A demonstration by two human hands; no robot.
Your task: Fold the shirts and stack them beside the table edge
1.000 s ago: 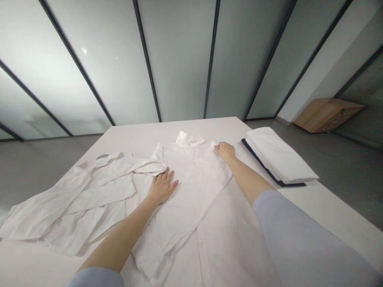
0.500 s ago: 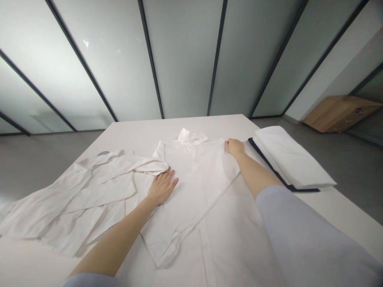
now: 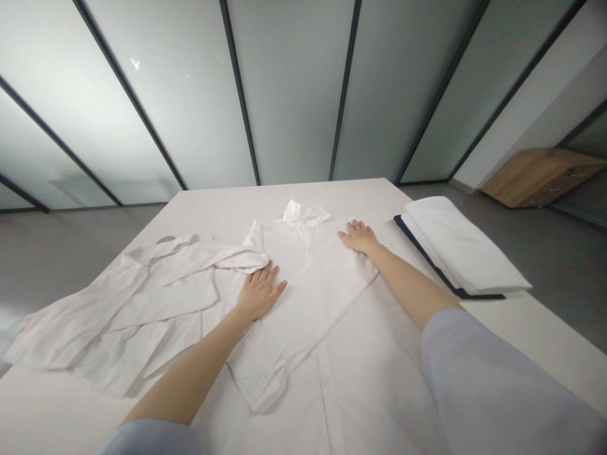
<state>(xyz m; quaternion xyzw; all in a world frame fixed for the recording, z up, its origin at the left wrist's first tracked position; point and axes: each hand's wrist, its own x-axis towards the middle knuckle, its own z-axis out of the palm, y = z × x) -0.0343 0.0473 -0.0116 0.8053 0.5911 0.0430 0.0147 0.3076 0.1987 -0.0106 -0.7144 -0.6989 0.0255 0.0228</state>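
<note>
A white collared shirt (image 3: pixel 313 297) lies spread on the white table (image 3: pixel 218 202), its collar pointing away from me. My left hand (image 3: pixel 258 292) rests flat and open on the shirt's left shoulder area, fingers spread, beside a folded-over sleeve. My right hand (image 3: pixel 359 236) lies flat and open on the shirt's right shoulder, fingers stretched out. One sleeve is folded diagonally across the shirt's body. A second white garment (image 3: pixel 118 303) lies crumpled and spread out to the left, touching the shirt.
A stack of folded white cloth (image 3: pixel 465 249) on a dark board sits at the table's right edge. Frosted glass panels stand behind the table. A wooden cabinet (image 3: pixel 535 177) is on the grey floor at the far right.
My right hand was pinched on the shirt's right shoulder edge; it has let go, slid slightly inward and now lies flat. My left hand has stayed in place.
</note>
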